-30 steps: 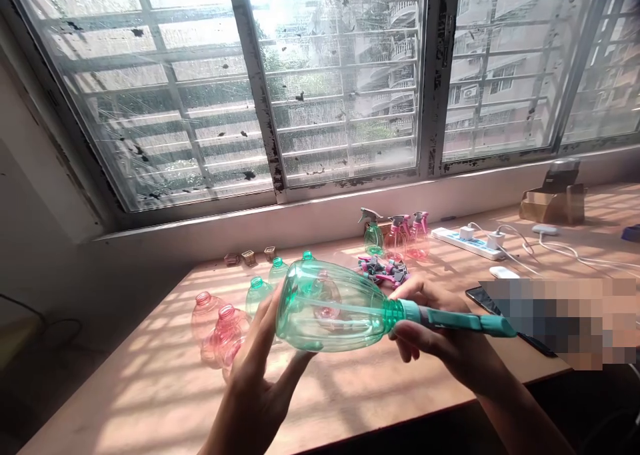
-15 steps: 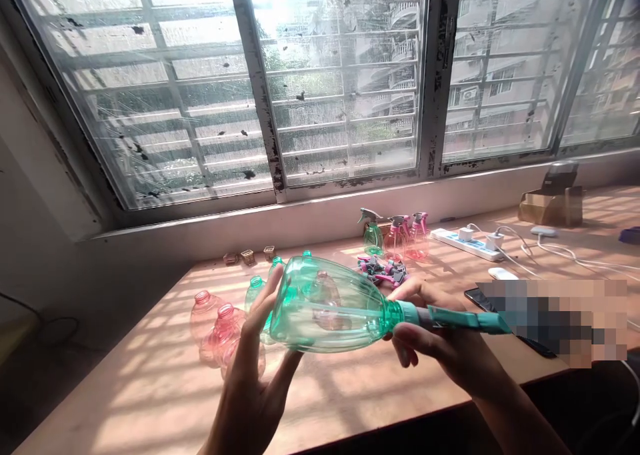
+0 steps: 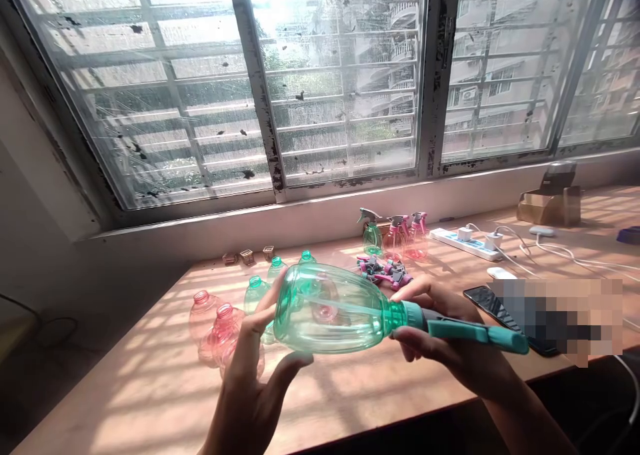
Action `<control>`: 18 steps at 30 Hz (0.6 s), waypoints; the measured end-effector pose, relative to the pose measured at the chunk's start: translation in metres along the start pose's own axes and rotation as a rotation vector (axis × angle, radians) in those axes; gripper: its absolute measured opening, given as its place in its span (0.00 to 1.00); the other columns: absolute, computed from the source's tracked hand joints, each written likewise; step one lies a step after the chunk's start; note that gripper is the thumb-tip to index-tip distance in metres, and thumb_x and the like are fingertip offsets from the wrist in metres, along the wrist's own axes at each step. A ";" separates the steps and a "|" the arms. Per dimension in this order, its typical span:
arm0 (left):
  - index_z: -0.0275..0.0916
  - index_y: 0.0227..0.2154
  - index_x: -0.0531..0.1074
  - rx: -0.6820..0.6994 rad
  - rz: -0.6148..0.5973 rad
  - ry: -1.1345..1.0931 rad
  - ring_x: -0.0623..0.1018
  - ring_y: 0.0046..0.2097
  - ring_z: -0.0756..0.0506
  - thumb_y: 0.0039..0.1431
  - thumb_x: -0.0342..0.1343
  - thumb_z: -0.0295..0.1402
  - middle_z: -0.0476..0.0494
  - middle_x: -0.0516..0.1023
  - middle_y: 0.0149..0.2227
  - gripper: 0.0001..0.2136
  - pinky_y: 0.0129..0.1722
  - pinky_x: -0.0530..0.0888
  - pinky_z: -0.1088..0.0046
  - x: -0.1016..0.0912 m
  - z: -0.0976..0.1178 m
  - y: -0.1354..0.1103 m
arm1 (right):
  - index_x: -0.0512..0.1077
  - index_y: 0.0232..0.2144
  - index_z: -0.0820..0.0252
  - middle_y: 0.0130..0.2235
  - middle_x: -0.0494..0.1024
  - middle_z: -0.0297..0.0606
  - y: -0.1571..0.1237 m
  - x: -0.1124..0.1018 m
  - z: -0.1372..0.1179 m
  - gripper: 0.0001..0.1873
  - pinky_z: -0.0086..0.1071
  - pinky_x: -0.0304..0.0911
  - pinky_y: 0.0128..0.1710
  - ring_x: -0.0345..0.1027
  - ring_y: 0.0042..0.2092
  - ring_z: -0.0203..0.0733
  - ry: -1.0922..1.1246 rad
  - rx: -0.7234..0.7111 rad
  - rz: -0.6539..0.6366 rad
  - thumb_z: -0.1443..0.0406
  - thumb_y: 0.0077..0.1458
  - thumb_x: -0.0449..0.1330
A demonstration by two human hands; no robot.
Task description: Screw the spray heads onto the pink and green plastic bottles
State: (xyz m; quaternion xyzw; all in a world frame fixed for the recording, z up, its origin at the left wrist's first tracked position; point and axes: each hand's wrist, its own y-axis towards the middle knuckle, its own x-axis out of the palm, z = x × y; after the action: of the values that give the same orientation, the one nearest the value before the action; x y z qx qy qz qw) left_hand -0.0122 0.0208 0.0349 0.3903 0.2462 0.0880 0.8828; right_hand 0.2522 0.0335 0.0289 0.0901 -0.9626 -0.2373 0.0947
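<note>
A clear green spray bottle (image 3: 330,322) lies sideways in the air between my two hands, its base to the left and its sprayer head to the right. My left hand (image 3: 257,362) holds it round the base, thumb along the lower edge and fingers partly hidden behind. At the neck, my right hand (image 3: 440,335) pinches the teal collar (image 3: 413,314) between thumb and fingers. The teal and grey trigger head (image 3: 475,333) points right across that palm. Through the clear wall shows a thin straw (image 3: 345,306) inside.
Pink bottles (image 3: 223,335) and green bottles (image 3: 255,292) without heads stand left on the wooden table (image 3: 165,402). Several loose trigger heads (image 3: 385,272) lie behind, near fitted spray bottles (image 3: 395,235). A power strip (image 3: 465,244) and a phone (image 3: 500,312) lie right.
The sprayer head has turned about the bottle's long axis and its tip sits further right and lower. My left thumb has slid right along the bottle's lower edge.
</note>
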 end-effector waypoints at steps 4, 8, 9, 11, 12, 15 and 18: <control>0.58 0.60 0.65 0.153 -0.008 0.063 0.67 0.72 0.37 0.74 0.54 0.37 0.50 0.66 0.73 0.15 0.70 0.67 0.52 0.001 -0.002 0.005 | 0.74 0.35 0.57 0.19 0.76 0.26 0.003 -0.001 0.000 0.16 0.30 0.62 0.23 0.66 0.19 0.34 0.160 0.082 -0.054 0.53 0.57 0.72; 0.57 0.63 0.65 0.112 -0.006 0.068 0.72 0.69 0.35 0.70 0.61 0.39 0.46 0.74 0.68 0.21 0.67 0.70 0.53 0.001 -0.006 0.001 | 0.74 0.35 0.57 0.20 0.77 0.26 0.002 0.000 -0.001 0.15 0.28 0.60 0.22 0.66 0.18 0.32 0.164 0.076 -0.058 0.54 0.58 0.72; 0.55 0.64 0.64 0.110 -0.020 0.049 0.70 0.70 0.33 0.67 0.64 0.42 0.45 0.72 0.68 0.25 0.68 0.69 0.51 0.001 -0.006 0.000 | 0.74 0.36 0.56 0.22 0.78 0.27 0.001 0.000 -0.001 0.15 0.27 0.61 0.21 0.68 0.19 0.33 0.137 0.066 -0.039 0.55 0.57 0.73; 0.52 0.65 0.64 0.141 -0.038 -0.012 0.64 0.73 0.30 0.65 0.64 0.48 0.41 0.66 0.72 0.29 0.71 0.64 0.45 0.001 -0.007 -0.001 | 0.75 0.37 0.56 0.23 0.79 0.27 -0.001 0.002 -0.001 0.16 0.26 0.64 0.21 0.70 0.21 0.34 0.080 0.045 -0.009 0.58 0.55 0.76; 0.51 0.64 0.65 0.162 -0.030 -0.045 0.62 0.74 0.30 0.66 0.63 0.48 0.41 0.63 0.74 0.26 0.71 0.63 0.44 0.001 -0.006 0.000 | 0.75 0.38 0.56 0.24 0.78 0.27 -0.001 0.002 -0.001 0.16 0.25 0.66 0.22 0.71 0.22 0.34 0.055 0.030 -0.004 0.59 0.53 0.76; 0.49 0.60 0.70 0.170 0.036 -0.059 0.60 0.75 0.33 0.70 0.60 0.42 0.43 0.66 0.72 0.18 0.71 0.64 0.47 0.000 -0.004 0.003 | 0.76 0.38 0.55 0.23 0.77 0.27 -0.002 0.004 0.001 0.15 0.25 0.68 0.23 0.69 0.24 0.33 0.027 -0.015 -0.001 0.61 0.52 0.77; 0.53 0.61 0.71 0.197 0.072 -0.024 0.64 0.73 0.36 0.69 0.63 0.36 0.47 0.69 0.71 0.19 0.69 0.70 0.53 -0.001 0.000 0.005 | 0.76 0.36 0.55 0.21 0.76 0.26 0.000 0.004 0.002 0.14 0.25 0.66 0.22 0.68 0.22 0.33 0.083 0.006 -0.005 0.57 0.55 0.75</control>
State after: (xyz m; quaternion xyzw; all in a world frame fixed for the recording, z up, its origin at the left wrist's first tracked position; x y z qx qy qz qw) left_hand -0.0128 0.0243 0.0390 0.4848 0.2287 0.0903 0.8394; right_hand 0.2480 0.0335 0.0280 0.1028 -0.9582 -0.2308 0.1339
